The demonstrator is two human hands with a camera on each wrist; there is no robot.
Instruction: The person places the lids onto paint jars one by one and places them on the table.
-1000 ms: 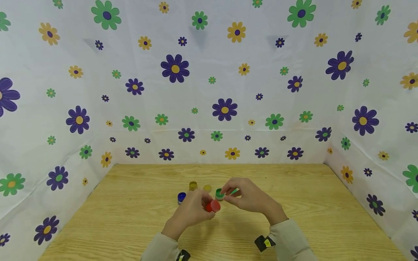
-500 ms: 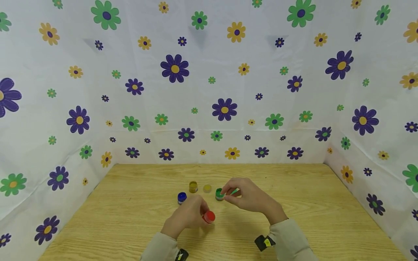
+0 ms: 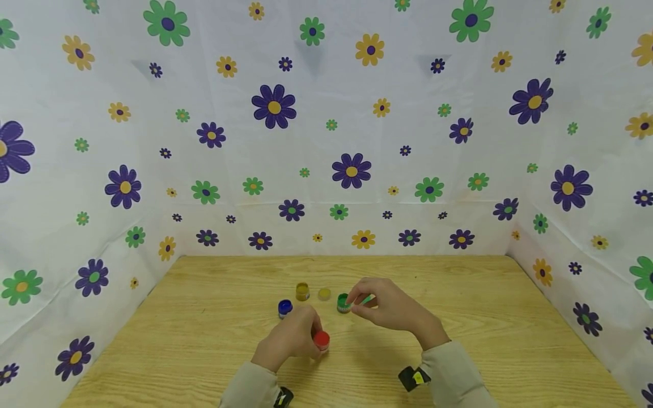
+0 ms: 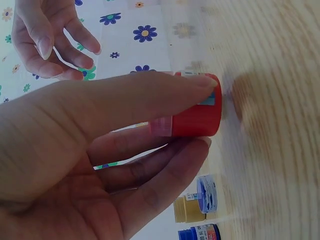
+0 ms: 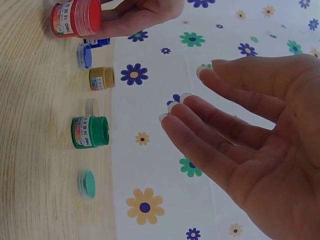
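Observation:
My left hand (image 3: 291, 339) grips a small red paint jar (image 4: 197, 112) between thumb and fingers, low over the table. Its pinkish see-through lid (image 5: 88, 15) is on. Whether the jar's base touches the wood I cannot tell. My right hand (image 3: 385, 306) hovers near the green paint jar (image 5: 90, 132), fingers loosely bent and holding nothing. That green jar stands uncapped, and its green lid (image 5: 87, 184) lies beside it. Behind my left hand are the blue paint jar (image 3: 284, 307) and the yellow-brown paint jar (image 3: 302, 292).
A yellowish lid (image 3: 324, 294) lies between the yellow-brown and green jars. In the right wrist view a blue lid (image 5: 84, 56) lies near the blue jar. The wooden table (image 3: 204, 328) meets a flowered cloth (image 3: 316, 141) at the back and sides.
My left hand has brought the red jar down and left, toward me, turning it from tilted to nearly upright. My right hand stays in the same place.

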